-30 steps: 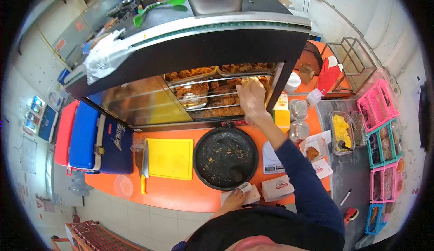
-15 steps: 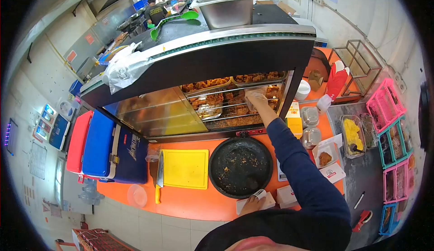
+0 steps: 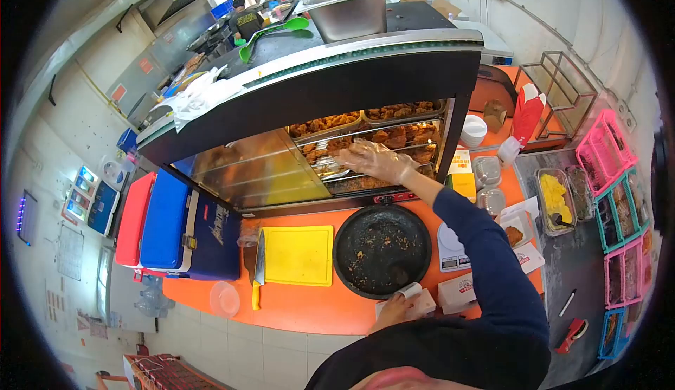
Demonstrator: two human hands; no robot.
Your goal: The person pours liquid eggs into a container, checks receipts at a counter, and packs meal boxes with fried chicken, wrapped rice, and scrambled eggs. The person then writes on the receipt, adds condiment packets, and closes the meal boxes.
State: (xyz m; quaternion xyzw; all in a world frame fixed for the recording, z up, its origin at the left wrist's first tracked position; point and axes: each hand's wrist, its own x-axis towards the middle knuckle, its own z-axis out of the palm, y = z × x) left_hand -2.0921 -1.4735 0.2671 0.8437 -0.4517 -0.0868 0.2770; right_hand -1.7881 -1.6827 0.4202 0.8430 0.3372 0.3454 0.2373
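Note:
My right hand [image 3: 376,162], in a clear plastic glove, reaches across the opening of the food warmer [image 3: 309,81]. Its fingers are stretched out and hold nothing, in front of the wire racks and the fried chicken [image 3: 394,137]. Low in the view, my left hand [image 3: 395,310] is wrapped round a small white item [image 3: 409,290], beside a white box [image 3: 425,304] at the counter's front edge. A round black pan [image 3: 382,251] with crumbs lies between the warmer and my left hand.
Left of the pan are a yellow cutting board [image 3: 299,255], a knife [image 3: 259,267] and a blue cooler [image 3: 165,225]. To the right stand a scale [image 3: 451,256], plastic tubs [image 3: 486,171], an open box with fried food [image 3: 515,235] and stacked baskets [image 3: 619,211]. A person [image 3: 246,21] stands far behind.
My right hand has come back from deeper between the racks and moved left, its fingers now spread. My left hand stays by the white box. The camera view has shifted.

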